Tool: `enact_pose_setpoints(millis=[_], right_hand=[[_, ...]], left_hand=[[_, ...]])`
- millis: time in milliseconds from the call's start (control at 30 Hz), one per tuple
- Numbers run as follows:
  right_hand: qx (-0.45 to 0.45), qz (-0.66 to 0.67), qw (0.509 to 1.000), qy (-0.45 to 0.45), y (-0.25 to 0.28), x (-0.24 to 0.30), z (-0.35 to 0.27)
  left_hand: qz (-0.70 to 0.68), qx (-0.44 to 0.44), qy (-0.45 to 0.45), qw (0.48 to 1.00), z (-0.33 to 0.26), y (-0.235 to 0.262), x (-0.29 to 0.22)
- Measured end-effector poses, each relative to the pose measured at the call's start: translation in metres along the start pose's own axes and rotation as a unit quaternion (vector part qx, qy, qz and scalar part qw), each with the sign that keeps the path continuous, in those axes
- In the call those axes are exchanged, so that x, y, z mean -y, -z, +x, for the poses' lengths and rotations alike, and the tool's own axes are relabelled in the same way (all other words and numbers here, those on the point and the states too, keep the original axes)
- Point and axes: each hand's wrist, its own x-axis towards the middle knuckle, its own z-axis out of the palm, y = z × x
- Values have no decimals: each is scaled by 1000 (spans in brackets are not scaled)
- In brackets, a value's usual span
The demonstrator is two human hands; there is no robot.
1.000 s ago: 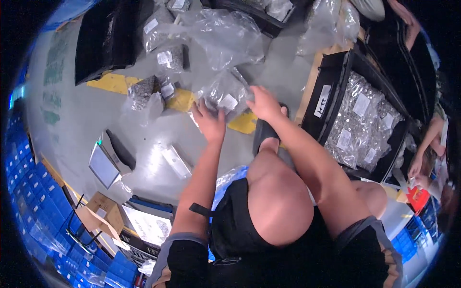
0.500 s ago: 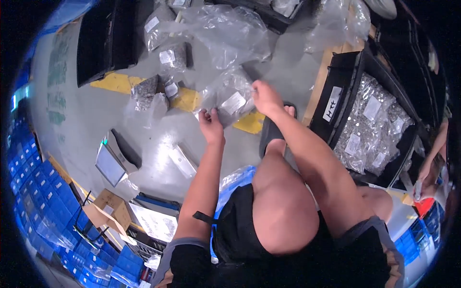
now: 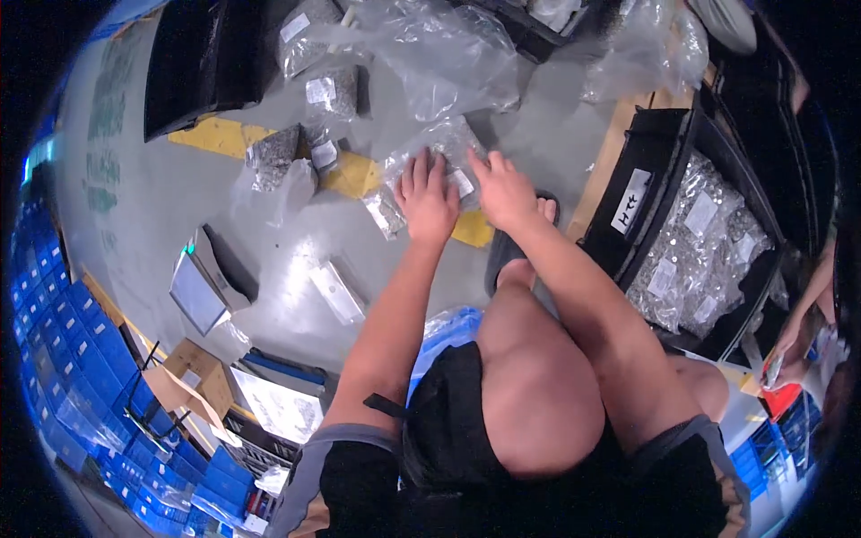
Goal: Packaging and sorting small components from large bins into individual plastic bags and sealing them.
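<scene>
A clear plastic bag of small metallic parts (image 3: 456,136) lies on the grey floor in front of me, a white label on it. My left hand (image 3: 427,199) rests flat on the bag with its fingers spread, holding nothing. At the bag's right edge is my right hand (image 3: 506,192), index finger stretched out and the other fingers partly bent, with nothing seen in it. One lower corner of the bag sticks out to the left of my left hand. Part of the bag and its label are hidden under my hands.
More filled bags (image 3: 334,93) lie at the far left, near loose clear plastic (image 3: 448,63). A black bin (image 3: 619,175) with bagged parts stands to the right. A scale with a screen (image 3: 197,291), a white box (image 3: 338,291) and a cardboard box (image 3: 195,377) sit left. Another person's hand (image 3: 789,359) shows at far right.
My left hand has gone from pinching the bag's lower left edge to lying spread on top of it. My right hand has let go of the bag's upper right edge, and the bag lies flatter.
</scene>
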Motion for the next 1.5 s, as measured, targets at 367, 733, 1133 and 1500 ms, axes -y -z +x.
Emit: enact_pose_setpoints(millis=[367, 733, 1133, 1500], right_hand=[[87, 180, 980, 26, 61, -12, -20], [-112, 402, 904, 95, 252, -41, -285], [-393, 454, 767, -226, 220, -221, -478], [-342, 115, 858, -367, 171, -324, -393]], left_hand=[[-29, 117, -96, 988, 39, -10, 8], [198, 210, -182, 940, -3, 2, -34], [-162, 244, -203, 934, -2, 61, 44], [-316, 217, -8, 923, -63, 196, -101]])
